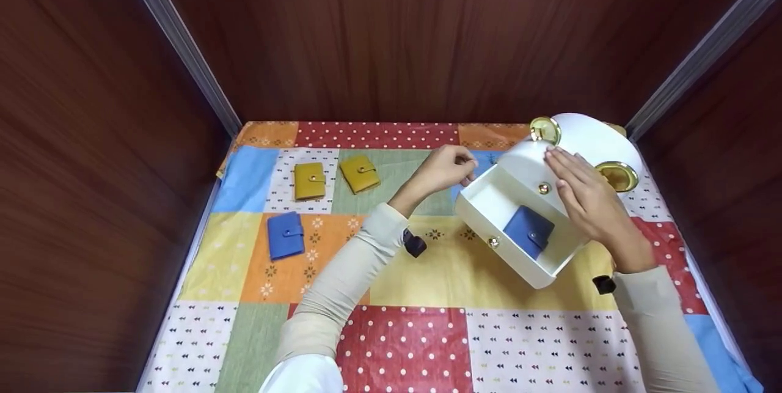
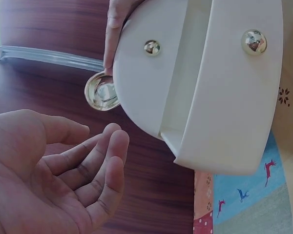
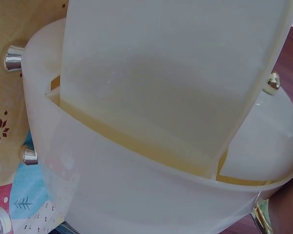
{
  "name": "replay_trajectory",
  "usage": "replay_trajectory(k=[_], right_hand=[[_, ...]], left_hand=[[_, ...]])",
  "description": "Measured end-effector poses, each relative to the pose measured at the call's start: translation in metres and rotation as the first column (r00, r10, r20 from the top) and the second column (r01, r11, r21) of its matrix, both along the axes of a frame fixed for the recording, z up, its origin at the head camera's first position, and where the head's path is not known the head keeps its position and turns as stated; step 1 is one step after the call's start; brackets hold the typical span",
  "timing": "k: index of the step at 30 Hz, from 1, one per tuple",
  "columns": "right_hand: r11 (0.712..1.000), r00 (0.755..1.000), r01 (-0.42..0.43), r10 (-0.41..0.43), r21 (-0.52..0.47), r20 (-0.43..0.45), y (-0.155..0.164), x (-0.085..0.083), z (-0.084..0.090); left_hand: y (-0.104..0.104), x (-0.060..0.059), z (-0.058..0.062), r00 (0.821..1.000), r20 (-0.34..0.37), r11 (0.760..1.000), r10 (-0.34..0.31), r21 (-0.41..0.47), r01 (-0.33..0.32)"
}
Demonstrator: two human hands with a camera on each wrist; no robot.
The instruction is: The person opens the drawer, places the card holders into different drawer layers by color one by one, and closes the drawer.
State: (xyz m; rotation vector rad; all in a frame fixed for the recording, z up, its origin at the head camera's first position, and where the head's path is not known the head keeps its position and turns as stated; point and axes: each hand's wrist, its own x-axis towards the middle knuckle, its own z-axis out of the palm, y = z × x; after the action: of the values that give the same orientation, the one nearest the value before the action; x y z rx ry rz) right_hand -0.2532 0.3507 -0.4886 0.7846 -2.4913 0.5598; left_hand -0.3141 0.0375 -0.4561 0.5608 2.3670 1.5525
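A white rounded drawer box [image 1: 595,139] with gold fittings stands at the right, its lower drawer [image 1: 516,258] pulled out. Inside that drawer lies a blue snap wallet [image 1: 529,231]. My right hand [image 1: 589,197] rests on the box above the drawer, fingers straight. Just left of the drawer's corner is my left hand [image 1: 443,170], holding nothing. In the left wrist view, the left hand [image 2: 68,170] has loosely bent fingers, apart from the drawer front [image 2: 229,92]. The right wrist view shows the drawer's outer surface [image 3: 161,58] jutting from the box body [image 3: 151,195].
Two mustard-yellow wallets [image 1: 310,181] lie at the back left of the patchwork cloth [image 1: 415,271]. A second blue wallet [image 1: 285,235] lies in front of them. Dark wood-grain panels [image 1: 391,38] enclose the back and both sides.
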Motion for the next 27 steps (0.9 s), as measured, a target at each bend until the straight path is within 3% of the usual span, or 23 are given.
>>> replay_trajectory(k=[6, 15, 27], right_hand=[[1.0, 1.0, -0.012, 0.012, 0.001, -0.02, 0.0, 0.0, 0.0], [1.0, 1.0, -0.002, 0.002, 0.001, -0.004, 0.0, 0.0, 0.0], [1.0, 1.0, -0.008, 0.008, -0.002, -0.014, 0.0, -0.001, 0.0]], left_hand=[[-0.01, -0.001, -0.002, 1.0, -0.011, 0.999, 0.0, 0.032, 0.0], [-0.025, -0.003, -0.002, 0.999, 0.042, 0.998, 0.022, 0.063, -0.025], [-0.048, -0.002, -0.004, 0.997, 0.056, 0.997, 0.061, 0.038, -0.064]])
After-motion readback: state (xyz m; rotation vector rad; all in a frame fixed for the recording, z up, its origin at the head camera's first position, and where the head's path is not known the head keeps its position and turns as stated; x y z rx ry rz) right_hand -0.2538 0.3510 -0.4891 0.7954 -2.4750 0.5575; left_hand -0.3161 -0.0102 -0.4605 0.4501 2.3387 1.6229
